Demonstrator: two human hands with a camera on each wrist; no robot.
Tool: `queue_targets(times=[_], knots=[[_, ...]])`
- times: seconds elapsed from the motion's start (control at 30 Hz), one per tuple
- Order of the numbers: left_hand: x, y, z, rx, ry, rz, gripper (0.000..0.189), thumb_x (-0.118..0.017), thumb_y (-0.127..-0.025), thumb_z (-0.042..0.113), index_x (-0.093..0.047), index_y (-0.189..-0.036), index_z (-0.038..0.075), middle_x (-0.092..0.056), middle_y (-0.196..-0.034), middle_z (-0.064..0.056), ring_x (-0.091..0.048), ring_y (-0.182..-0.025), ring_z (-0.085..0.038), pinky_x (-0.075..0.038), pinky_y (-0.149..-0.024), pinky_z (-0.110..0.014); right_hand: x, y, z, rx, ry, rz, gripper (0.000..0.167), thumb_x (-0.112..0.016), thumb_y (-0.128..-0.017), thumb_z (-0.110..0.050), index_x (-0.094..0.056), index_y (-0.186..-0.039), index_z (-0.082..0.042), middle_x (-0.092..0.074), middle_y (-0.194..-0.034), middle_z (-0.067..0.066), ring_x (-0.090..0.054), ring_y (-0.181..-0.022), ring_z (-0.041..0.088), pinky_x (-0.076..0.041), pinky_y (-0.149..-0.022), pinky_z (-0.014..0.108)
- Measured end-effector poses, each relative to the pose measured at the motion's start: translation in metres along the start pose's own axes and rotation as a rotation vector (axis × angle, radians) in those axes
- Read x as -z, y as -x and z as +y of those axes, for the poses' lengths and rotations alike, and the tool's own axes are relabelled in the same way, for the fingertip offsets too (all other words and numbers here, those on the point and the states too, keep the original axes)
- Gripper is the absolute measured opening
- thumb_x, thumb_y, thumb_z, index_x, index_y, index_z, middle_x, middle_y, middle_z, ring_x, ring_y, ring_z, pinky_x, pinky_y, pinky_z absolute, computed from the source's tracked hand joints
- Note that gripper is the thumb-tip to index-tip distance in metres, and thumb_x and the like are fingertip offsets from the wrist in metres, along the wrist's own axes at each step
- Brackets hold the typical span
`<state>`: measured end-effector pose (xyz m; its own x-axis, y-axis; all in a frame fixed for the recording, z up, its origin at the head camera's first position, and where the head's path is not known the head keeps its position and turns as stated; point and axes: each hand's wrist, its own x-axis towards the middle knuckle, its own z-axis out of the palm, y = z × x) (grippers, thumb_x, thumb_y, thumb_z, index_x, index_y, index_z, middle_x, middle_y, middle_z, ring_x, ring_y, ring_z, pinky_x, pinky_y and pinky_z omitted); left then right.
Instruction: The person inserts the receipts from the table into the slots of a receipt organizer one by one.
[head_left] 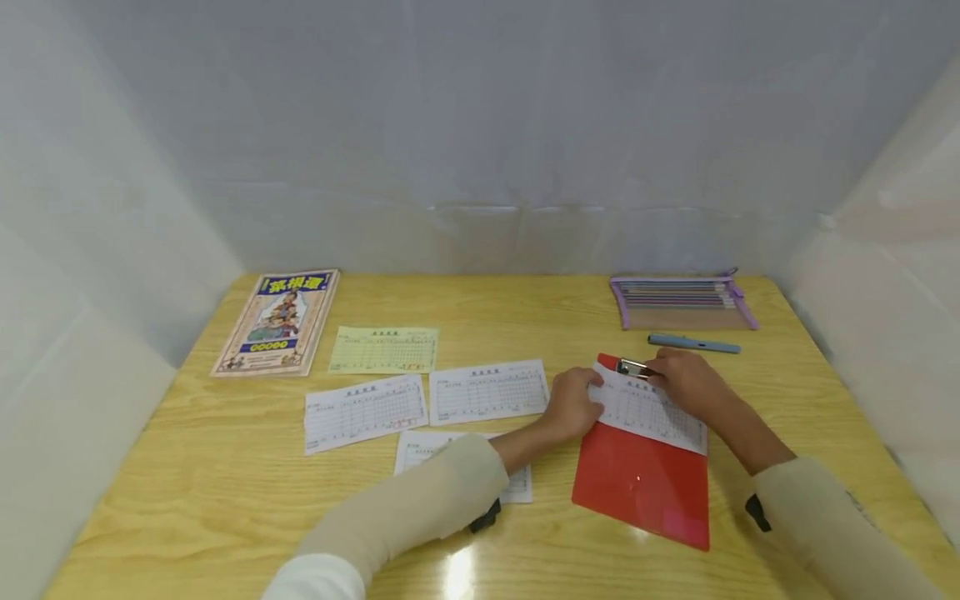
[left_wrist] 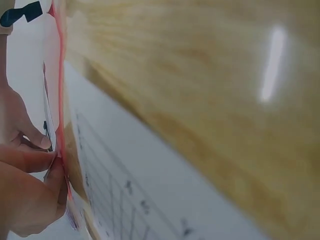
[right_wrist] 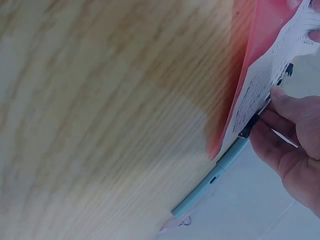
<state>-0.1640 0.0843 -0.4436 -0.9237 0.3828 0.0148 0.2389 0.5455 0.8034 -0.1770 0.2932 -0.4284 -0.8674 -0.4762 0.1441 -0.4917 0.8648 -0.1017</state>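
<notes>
Clearly both hands are busy: the left hand pinches the left edge of a printed slip lying on a red clipboard, while the right hand, fingers curled in, grips the metal clip at its top. The right wrist view shows thumb and fingers about that clip, partly hidden from the head, which alone catches a yellow slip left of the left hand.

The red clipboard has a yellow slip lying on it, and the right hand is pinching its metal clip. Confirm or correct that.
The slip on the red clipboard is white, not yellow, as the head view shows; the right hand is indeed pinching the metal clip.
</notes>
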Motion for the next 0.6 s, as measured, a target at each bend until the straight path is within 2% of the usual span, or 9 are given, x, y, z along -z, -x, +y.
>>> queue_targets(times=[0.27,0.6], knots=[[-0.0004,-0.0033,0.0019,-0.001,-0.05,-0.003,0.031,-0.064,-0.081,-0.001,-0.064,-0.112,-0.003,-0.066,-0.115,-0.014,-0.058,-0.115,-0.024,-0.045,-0.1,-0.03,0.0009,0.001,-0.001,-0.012,-0.006,0.005,0.014,-0.068,-0.08,0.003,-0.071,-0.094,0.006,-0.063,-0.078,0.01,-0.06,-0.07,0.021,-0.051,-0.063,0.035],[-0.0022,-0.0085,0.0009,-0.025,-0.07,0.008,0.031,-0.064,-0.082,0.0,-0.064,-0.113,-0.002,-0.065,-0.115,-0.014,-0.058,-0.115,-0.024,-0.044,-0.101,-0.03,0.0013,-0.0005,-0.0028,-0.02,-0.003,-0.005,0.013,-0.069,-0.081,-0.001,-0.071,-0.092,0.004,-0.062,-0.076,0.008,-0.058,-0.068,0.019,-0.05,-0.062,0.035]])
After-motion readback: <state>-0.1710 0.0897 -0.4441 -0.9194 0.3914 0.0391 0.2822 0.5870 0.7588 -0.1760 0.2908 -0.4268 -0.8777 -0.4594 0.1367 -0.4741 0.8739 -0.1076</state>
